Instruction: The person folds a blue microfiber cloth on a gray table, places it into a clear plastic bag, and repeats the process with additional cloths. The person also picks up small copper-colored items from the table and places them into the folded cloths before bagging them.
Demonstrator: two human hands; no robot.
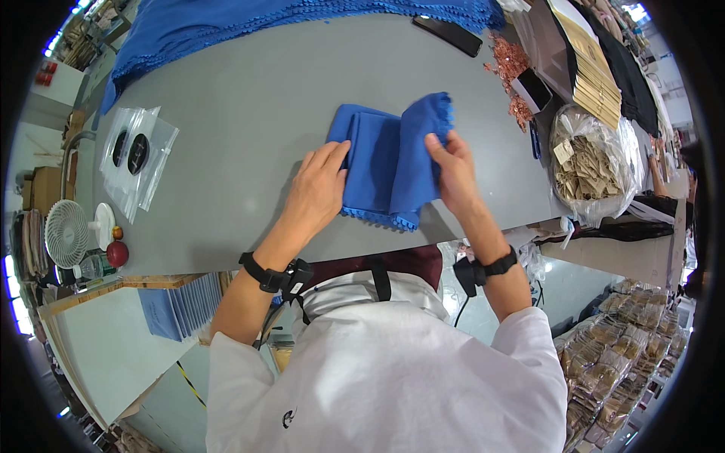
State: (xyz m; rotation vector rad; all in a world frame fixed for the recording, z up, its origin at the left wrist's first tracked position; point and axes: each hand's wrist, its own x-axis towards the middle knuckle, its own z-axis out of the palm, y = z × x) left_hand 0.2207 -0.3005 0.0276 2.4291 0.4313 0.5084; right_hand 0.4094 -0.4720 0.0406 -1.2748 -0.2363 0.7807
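A blue cloth with a scalloped edge (371,161) lies partly folded on the grey table before me. My left hand (318,184) rests on its left edge, fingers together and lying flat, with the fingertips on the fabric. My right hand (456,167) pinches the right flap between thumb and fingers and holds it raised off the table. The flap stands up and bends over towards the left at its lower part. What lies under the fold is hidden.
Larger blue scalloped cloths (238,22) cover the far edge. Clear plastic bags (139,158), a small white fan (67,233) and a red round fruit (117,254) are at left. A black phone (448,35), copper-coloured pieces (510,59) and a bag of brown tags (589,170) are at right.
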